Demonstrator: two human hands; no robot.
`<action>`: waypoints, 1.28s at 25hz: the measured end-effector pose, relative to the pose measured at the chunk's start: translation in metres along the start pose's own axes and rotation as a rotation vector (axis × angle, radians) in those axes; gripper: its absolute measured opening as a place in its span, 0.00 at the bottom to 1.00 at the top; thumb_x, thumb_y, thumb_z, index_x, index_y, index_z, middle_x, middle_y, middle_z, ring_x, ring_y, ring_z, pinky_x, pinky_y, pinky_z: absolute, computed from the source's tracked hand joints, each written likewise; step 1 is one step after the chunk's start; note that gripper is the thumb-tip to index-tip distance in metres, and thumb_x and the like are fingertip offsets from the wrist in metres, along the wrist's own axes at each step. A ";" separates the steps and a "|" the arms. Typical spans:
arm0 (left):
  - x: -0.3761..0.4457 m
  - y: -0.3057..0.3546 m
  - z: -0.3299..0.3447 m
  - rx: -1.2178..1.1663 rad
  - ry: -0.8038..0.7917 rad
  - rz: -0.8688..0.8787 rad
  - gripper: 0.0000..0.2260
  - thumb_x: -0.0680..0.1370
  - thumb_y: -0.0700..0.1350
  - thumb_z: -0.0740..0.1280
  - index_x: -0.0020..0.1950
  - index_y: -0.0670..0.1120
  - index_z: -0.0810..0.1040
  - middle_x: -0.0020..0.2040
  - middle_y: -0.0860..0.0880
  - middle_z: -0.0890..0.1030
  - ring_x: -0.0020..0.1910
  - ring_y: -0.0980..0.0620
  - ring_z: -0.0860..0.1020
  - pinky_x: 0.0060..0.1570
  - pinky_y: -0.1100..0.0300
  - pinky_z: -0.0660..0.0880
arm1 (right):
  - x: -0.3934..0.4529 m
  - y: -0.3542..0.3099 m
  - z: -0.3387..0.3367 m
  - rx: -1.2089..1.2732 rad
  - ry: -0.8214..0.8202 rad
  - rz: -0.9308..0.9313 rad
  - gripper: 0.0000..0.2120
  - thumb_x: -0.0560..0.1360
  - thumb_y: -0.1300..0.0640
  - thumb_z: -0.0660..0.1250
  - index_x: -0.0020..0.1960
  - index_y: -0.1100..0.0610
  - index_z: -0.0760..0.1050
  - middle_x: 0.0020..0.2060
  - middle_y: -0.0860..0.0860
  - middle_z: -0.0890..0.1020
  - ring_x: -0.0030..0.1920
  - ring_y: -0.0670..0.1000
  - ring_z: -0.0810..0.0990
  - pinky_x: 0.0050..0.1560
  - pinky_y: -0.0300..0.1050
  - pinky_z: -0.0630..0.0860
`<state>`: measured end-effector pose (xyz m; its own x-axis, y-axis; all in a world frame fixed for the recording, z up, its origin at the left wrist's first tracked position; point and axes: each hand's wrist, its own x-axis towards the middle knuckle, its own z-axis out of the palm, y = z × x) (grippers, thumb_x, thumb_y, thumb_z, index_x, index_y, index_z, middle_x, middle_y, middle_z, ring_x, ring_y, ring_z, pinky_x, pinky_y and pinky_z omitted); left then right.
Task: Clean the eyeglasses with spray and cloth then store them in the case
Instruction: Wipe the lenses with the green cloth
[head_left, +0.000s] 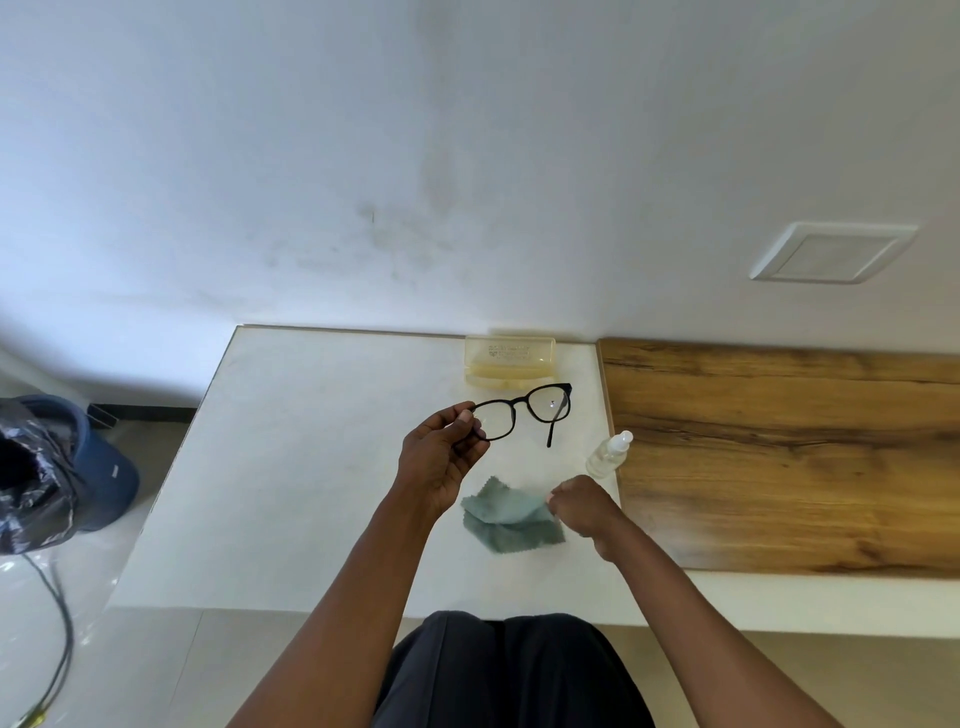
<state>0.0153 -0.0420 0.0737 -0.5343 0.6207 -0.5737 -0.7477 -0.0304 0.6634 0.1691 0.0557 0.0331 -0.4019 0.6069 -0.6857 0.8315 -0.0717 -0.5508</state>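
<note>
Black-framed eyeglasses (524, 410) hang above the white tabletop (311, 467), temples unfolded. My left hand (439, 457) pinches them at the left end of the frame. A grey-green cloth (506, 519) lies crumpled on the table below them. My right hand (582, 506) pinches the cloth's right edge and lifts it slightly. A small clear spray bottle (608, 454) with a white cap stands just beyond my right hand. A pale yellow translucent glasses case (509, 361) lies shut at the back of the table, against the wall.
A wood-grain surface (779, 457) adjoins the white table on the right. A blue bin with a black bag (57, 467) stands on the floor at the left, with a cable (57, 623) beside it. My dark-clothed lap (509, 670) is at the table's front edge.
</note>
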 end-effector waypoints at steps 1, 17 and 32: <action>-0.001 -0.001 0.000 0.004 0.006 -0.001 0.05 0.77 0.35 0.63 0.49 0.39 0.79 0.34 0.46 0.78 0.31 0.52 0.79 0.36 0.61 0.81 | -0.006 -0.005 -0.003 0.119 -0.031 -0.024 0.07 0.73 0.64 0.60 0.36 0.58 0.68 0.33 0.52 0.68 0.33 0.48 0.65 0.33 0.40 0.60; -0.016 -0.006 0.011 0.006 -0.017 -0.006 0.05 0.77 0.35 0.64 0.51 0.38 0.78 0.33 0.45 0.79 0.31 0.51 0.79 0.36 0.61 0.81 | -0.043 -0.079 -0.004 0.220 0.598 -0.678 0.07 0.77 0.61 0.63 0.48 0.62 0.79 0.44 0.56 0.78 0.48 0.55 0.76 0.46 0.44 0.71; -0.015 0.000 0.012 -0.055 -0.052 0.000 0.07 0.78 0.35 0.62 0.49 0.37 0.79 0.37 0.42 0.82 0.35 0.48 0.82 0.36 0.59 0.81 | -0.050 -0.056 0.020 -0.579 0.835 -0.922 0.14 0.63 0.64 0.76 0.47 0.52 0.81 0.42 0.48 0.82 0.44 0.54 0.81 0.38 0.48 0.73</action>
<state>0.0282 -0.0422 0.0875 -0.5140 0.6609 -0.5468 -0.7690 -0.0726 0.6351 0.1345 0.0135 0.0885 -0.7147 0.5606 0.4183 0.5138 0.8265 -0.2298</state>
